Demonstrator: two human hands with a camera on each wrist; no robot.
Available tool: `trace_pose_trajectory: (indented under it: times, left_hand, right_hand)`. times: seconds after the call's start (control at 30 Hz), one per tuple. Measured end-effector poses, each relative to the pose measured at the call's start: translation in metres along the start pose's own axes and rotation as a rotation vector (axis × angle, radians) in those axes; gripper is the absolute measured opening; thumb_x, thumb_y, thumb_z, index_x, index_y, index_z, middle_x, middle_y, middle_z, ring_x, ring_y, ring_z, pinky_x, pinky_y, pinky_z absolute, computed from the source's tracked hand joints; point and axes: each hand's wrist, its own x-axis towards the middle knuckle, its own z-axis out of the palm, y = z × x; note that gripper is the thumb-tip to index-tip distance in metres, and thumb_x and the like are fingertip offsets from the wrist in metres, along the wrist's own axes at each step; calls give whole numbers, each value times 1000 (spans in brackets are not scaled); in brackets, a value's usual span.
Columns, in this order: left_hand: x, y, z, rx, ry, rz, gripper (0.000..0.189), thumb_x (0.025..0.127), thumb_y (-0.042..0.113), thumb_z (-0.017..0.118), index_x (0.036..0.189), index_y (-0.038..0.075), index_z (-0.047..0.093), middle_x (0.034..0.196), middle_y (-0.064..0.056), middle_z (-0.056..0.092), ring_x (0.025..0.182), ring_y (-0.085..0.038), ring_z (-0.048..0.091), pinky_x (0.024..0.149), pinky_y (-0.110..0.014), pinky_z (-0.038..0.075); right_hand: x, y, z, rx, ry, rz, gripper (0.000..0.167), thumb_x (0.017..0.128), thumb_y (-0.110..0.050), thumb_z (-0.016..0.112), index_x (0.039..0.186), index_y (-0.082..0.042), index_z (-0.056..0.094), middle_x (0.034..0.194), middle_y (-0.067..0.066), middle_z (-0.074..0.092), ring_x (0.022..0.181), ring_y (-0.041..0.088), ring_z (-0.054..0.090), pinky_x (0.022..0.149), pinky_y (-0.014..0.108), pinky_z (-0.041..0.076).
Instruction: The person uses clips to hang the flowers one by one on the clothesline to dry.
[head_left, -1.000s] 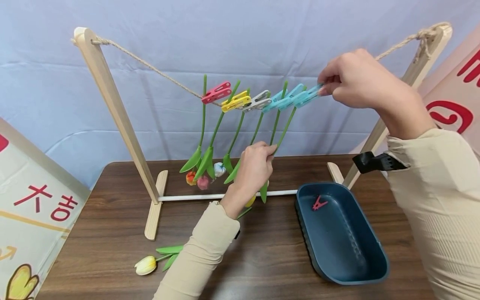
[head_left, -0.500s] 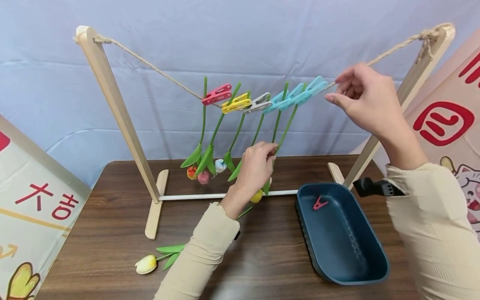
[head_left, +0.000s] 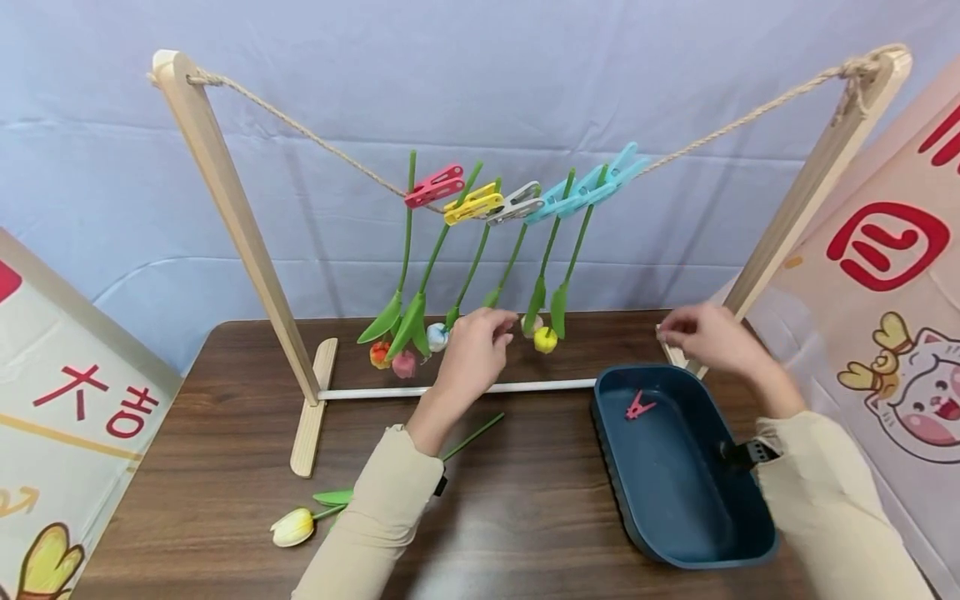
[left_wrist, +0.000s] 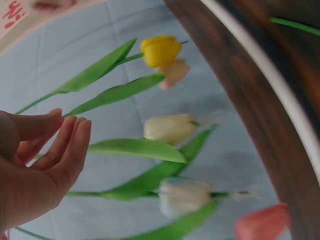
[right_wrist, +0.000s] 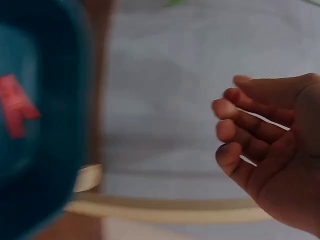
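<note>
My left hand (head_left: 471,354), its fingers loosely bent, is in front of the artificial tulips hanging head-down from the rope (head_left: 720,132). In the left wrist view it holds nothing; a green stem passes behind it. Along the rope are a red clothespin (head_left: 435,186), a yellow clothespin (head_left: 474,203), a grey clothespin (head_left: 516,202) and several light blue clothespins (head_left: 573,198). The yellow tulip (head_left: 546,339) hangs at the right end of the row. My right hand (head_left: 708,335), fingers relaxed, hovers behind the blue bin (head_left: 607,450), where a red clothespin (head_left: 639,406) lies.
Two wooden posts (head_left: 232,217) carry the rope, and a white rod (head_left: 375,394) joins their feet. A yellow-white tulip (head_left: 292,527) lies on the brown table (head_left: 525,517), partly hidden under the left forearm. Printed bags (head_left: 900,350) stand at the sides.
My right hand has let go of the rightmost blue clothespin and dropped toward the bin. The left hand has released the yellow tulip's stem and moved left; that tulip hangs freely.
</note>
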Motion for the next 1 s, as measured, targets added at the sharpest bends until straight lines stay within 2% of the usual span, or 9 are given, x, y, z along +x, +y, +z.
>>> trace_pose_trajectory:
  times: [0.2, 0.37, 0.47, 0.67, 0.9, 1.0]
  left_hand:
    - [-16, -17, 3, 46, -25, -17, 18, 80, -6, 61, 95, 1, 68, 87, -9, 66, 81, -20, 63, 72, -35, 48]
    - [-28, -26, 5, 73, -68, -47, 17, 78, -4, 63, 92, 3, 69, 82, -7, 67, 78, -21, 63, 70, -39, 49]
    - [-35, -32, 5, 95, -107, -71, 14, 78, -1, 64, 91, 4, 69, 78, -5, 66, 76, -23, 63, 69, -39, 48]
    - [-48, -42, 6, 134, -172, -103, 10, 79, 3, 65, 88, 5, 69, 79, -5, 66, 76, -25, 63, 67, -40, 48]
    - [-57, -51, 9, 177, -195, -107, 12, 79, 4, 66, 90, 2, 69, 78, -7, 66, 74, -24, 63, 66, -39, 48]
    - [-58, -52, 9, 198, -196, -103, 11, 80, 5, 66, 90, 2, 69, 77, -7, 64, 74, -25, 63, 66, -38, 48]
  right_hand:
    - [-15, 43, 48, 23, -153, 85, 13, 85, 3, 55, 92, 11, 62, 70, 10, 61, 52, 14, 54, 48, 29, 44]
    - [-26, 62, 74, 34, -247, 138, 19, 83, 6, 54, 98, 15, 61, 66, 10, 60, 50, 13, 53, 47, 29, 44]
    - [-29, 66, 82, 22, -259, 143, 18, 80, 7, 54, 95, 12, 62, 62, 6, 59, 48, 11, 52, 46, 27, 43]
    - [-29, 68, 92, 10, -246, 134, 11, 73, 11, 52, 77, 3, 61, 59, 2, 57, 46, 9, 51, 45, 26, 43]
    - [-30, 70, 97, 5, -299, 140, 14, 73, 11, 54, 69, -3, 57, 58, -1, 48, 44, 9, 47, 42, 25, 41]
    - [-30, 69, 94, 11, -296, 112, 15, 73, 11, 53, 69, -2, 59, 58, -1, 49, 43, 8, 47, 41, 24, 41]
